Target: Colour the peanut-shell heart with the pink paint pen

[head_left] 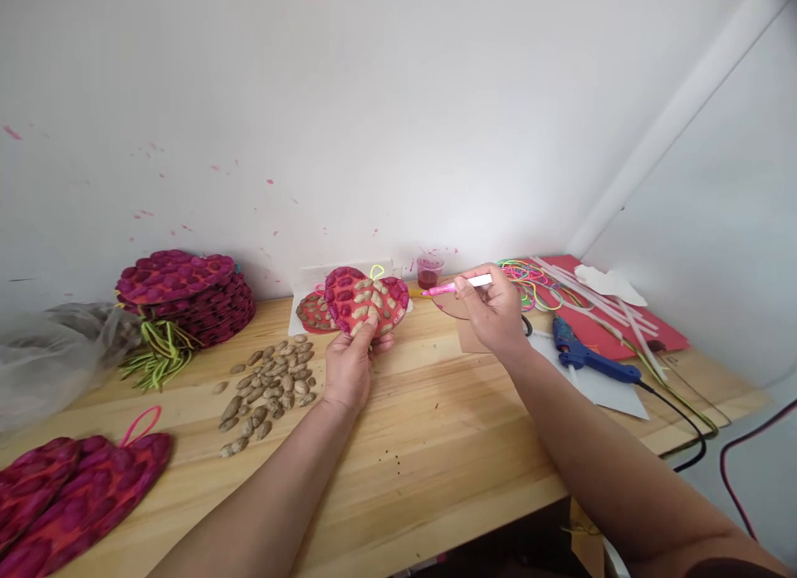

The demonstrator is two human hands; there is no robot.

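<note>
Firstly, left hand (349,366): closed, thumb pressing the peanut-covered heart (367,302) at frame centre; a firm pinch on uncoloured shells (363,286) should avoid smudging.
Right hand (493,311): fingers curled round a pink-and-white tool (478,281), tip just right of the heart; light grip suits fine dabs.
Cup (429,265): right of centre, red liquid (427,279) inside; wipe off excess.

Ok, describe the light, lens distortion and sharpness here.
Head view throughout: soft light on the white wall, dark shade under the tabletop; wide-angle stretch toward the edges, seemingly enlarging the right forearm; the plastic bag at left looks hazy; the peanut-studded heart reads clearly, its tiny lettering not.
</note>
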